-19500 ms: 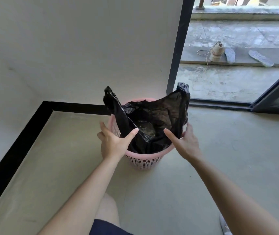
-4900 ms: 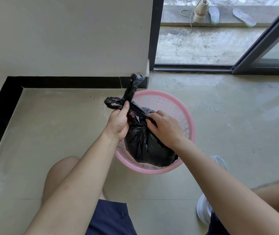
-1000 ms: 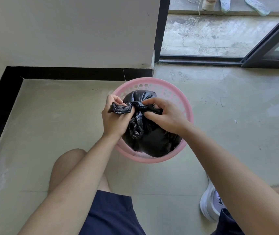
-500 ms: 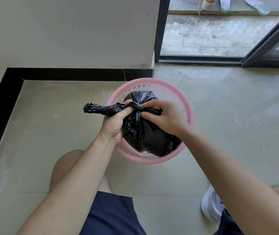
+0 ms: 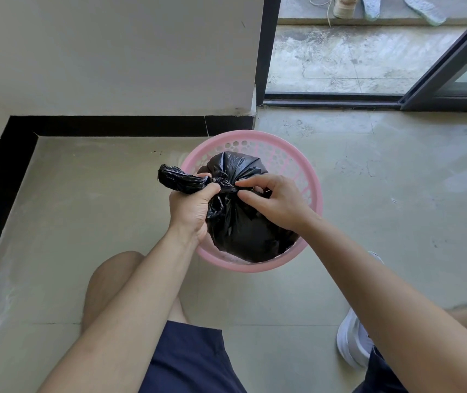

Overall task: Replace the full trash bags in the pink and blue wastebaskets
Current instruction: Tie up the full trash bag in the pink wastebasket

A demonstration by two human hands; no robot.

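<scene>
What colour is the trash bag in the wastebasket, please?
The trash bag is glossy black, clearest in the head view.

A home: tiled floor [image 5: 396, 194], sliding balcony door [image 5: 450, 63] (shoes [image 5: 345, 8] outside).

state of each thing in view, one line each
black trash bag, neck twisted and knotted, sitting inside the wastebasket
pink wastebasket, upright, holding the bag
left hand, grips the bag's twisted tail
right hand, pinches the plastic beside the knot
</scene>
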